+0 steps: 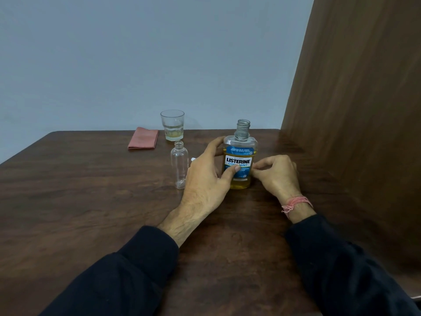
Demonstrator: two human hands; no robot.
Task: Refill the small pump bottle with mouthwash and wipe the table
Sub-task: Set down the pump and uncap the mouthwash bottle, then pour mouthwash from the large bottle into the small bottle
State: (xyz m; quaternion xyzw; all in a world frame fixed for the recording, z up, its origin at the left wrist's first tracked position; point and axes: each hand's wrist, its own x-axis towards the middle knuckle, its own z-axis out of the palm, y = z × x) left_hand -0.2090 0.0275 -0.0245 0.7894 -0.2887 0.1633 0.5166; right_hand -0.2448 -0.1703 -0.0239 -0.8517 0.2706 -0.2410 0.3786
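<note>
Evidently the pouring step is being set up: the mouthwash bottle (239, 160) is standing upright on the table (91, 201) with its cap off and its threaded neck bare, and the small pump bottle (179, 164) is standing just to its left, also open at the neck and looking empty. The left hand (208, 176) is gripping the mouthwash bottle, thumb lying across the label and fingers wrapping round its left side. The right hand (276, 175) is sitting at the bottle's right side with its fingers curling inward; its fingertips are reaching the bottle's edge, but whether they are pinching something small, such as the cap, I cannot tell.

A white part (193, 159), possibly the pump head, is peeking out between the left hand and the small bottle. The next move, as I judge it, is calling for a lift and a slow tilt over a very narrow mouth, so spilling is likely. A glass (172, 128) holding a little pale liquid and a folded pink cloth (143, 137) are waiting near the far edge, well apart from both hands.
</note>
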